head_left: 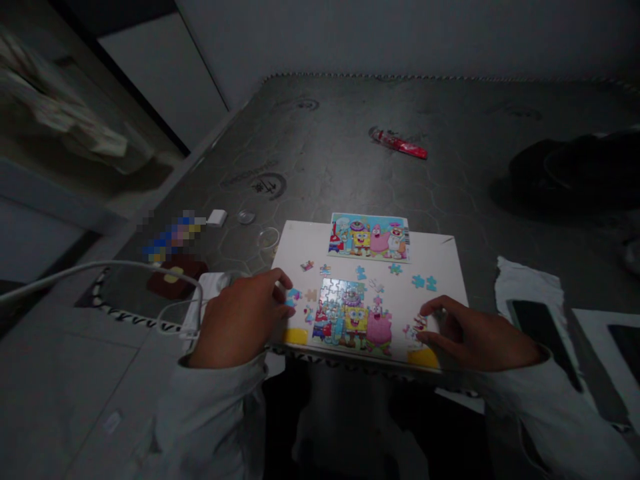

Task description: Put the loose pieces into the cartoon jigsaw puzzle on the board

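Note:
A partly joined cartoon jigsaw puzzle (354, 319) lies on a white board (437, 260), its right end uneven. My left hand (240, 313) rests at the board's left edge, thumb and forefinger apart around blue-and-pink puzzle pieces (294, 297) lying there. At the right, my right hand (465, 333) has its thumb and forefinger at opposite sides of a small cluster of puzzle pieces (416, 328). Several loose pieces, such as a blue one (395, 269), lie above the joined part. A picture card (369, 237) with the same cartoon figures sits across the board's far edge.
A red packet (403, 145) lies farther back on the dark table. Left are a white cable (125, 265), a brown box (176, 275), a white block (217, 218) and clear round lids (269, 237). Right are a dark phone (543, 330) on white tissue (530, 277) and a black object (575, 170).

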The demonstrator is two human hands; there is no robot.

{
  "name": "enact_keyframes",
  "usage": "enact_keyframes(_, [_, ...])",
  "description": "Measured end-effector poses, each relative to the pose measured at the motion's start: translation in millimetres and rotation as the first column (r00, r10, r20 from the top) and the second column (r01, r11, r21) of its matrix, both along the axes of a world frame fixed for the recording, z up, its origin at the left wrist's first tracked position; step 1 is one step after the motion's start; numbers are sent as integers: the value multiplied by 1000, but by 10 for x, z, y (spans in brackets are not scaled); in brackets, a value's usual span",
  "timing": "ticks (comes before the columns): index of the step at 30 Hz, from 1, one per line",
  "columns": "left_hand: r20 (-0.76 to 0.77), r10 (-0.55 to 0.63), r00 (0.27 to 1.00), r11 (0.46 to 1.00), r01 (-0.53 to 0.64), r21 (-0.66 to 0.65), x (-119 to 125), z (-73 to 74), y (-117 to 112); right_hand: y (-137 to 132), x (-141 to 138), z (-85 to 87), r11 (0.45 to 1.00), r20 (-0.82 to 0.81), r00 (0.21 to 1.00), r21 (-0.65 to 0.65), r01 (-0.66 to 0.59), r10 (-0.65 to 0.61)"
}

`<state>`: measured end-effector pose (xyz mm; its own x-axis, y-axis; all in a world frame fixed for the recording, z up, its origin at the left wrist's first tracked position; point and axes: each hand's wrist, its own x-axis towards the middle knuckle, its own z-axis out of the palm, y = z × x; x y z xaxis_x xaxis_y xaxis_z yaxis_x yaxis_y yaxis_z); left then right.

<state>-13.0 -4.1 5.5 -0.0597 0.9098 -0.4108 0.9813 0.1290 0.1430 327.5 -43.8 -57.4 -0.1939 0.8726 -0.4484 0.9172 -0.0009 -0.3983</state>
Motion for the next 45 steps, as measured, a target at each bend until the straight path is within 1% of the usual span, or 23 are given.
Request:
enact_keyframes(4, [-1, -3, 1000, 1000, 3, -4, -12, -12, -2, 0, -3, 6, 1000, -24, 1000, 24, -10, 10])
enact_keyframes(9, [28, -50, 998, 999, 50, -19, -4, -9, -6, 4, 41, -29, 1000, -33, 999, 17, -14, 14])
enact_keyframes(13, [19, -58, 998, 998, 58, -25, 14, 4, -5, -17, 34, -44, 1000, -26, 1000, -9, -12, 12])
enact_keyframes(14, [21, -57, 998, 998, 58, -28, 16, 4, -5, -28, 23, -45, 1000, -30, 1000, 5, -5, 5])
enact_keyframes(17, [12, -56, 998, 998, 56, -28, 14, -1, -8, -51, -1, -49, 993, -50, 998, 111, 30, -25])
enact_keyframes(18, [6, -58, 998, 998, 58, -22, 13, -3, -10, -50, 3, -52, 991, -55, 998, 127, 35, -28])
enact_keyframes(19, [1, -61, 998, 998, 61, -16, 13, -4, -12, -42, 14, -56, 993, -60, 998, 114, 27, -20])
enact_keyframes(22, [-5, -69, 998, 998, 69, 1, 18, -3, -18, -6, 56, -65, 1000, -62, 998, 20, -13, 14])
enact_keyframes(24, [-7, -68, 998, 998, 68, 3, 24, 0, -19, -2, 54, -59, 1000, -46, 999, 4, -8, 8])
enact_keyframes(26, [-4, -61, 998, 998, 61, -3, 26, 1, -18, -31, 8, -43, 998, -26, 999, 58, 23, -21])
enact_keyframes(29, [3, -55, 998, 998, 55, -1, 15, -10, -15, -105, -99, -8, 977, -12, 998, 206, 59, -57])
enact_keyframes(31, [2, -59, 998, 998, 59, 14, 0, -23, -14, -137, -147, 11, 968, -7, 998, 245, 59, -59])
enact_keyframes(34, [1, -63, 998, 998, 63, 14, -22, -37, -15, -124, -148, 30, 974, 15, 998, 221, 52, -57])
enact_keyframes(38, [20, -48, 999, 999, 48, 13, -32, -32, -7, -78, -104, 47, 995, 22, 999, 92, 30, -32])
enact_keyframes(40, [17, -21, 1000, 1000, 21, 15, -27, -16, 0, -84, -108, 53, 993, 28, 999, 113, 29, -33])
enact_keyframes(42, [1, -4, 1000, 1000, 4, 18, -20, 3, 3, -107, -127, 55, 984, 36, 999, 175, 30, -37])
enact_keyframes(45, [7, -18, 1000, 1000, 18, 16, -14, 17, 0, -137, -152, 52, 976, 29, 999, 216, 29, -36])
